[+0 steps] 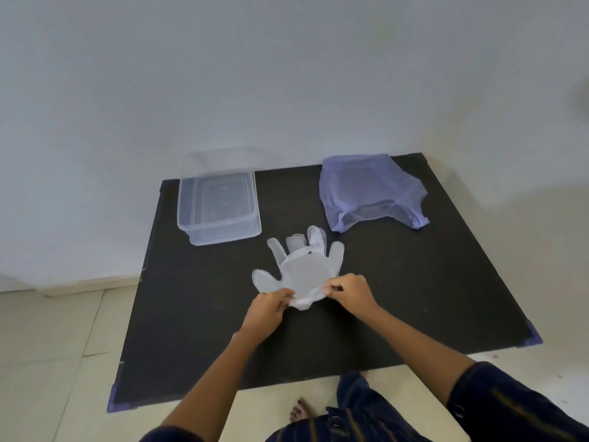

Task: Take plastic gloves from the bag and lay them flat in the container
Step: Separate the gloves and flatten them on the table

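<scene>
— On the black worktop point(446, 282), what holds what?
— One clear container point(220, 202) sits at ten o'clock with nothing visible inside. One bluish bag point(369, 189) lies at one o'clock; its contents can't be made out.
— And the gloves?
— One plastic glove point(302, 269) lies flat at centre, fingers toward twelve. The left hand point(267, 311) and right hand point(350, 291), two in all, each pinch its cuff edge at six.

Bag point(371, 193) contents (veiled by lilac film) indistinct; glove point(302, 269) cuff hidden under both hands.
</scene>
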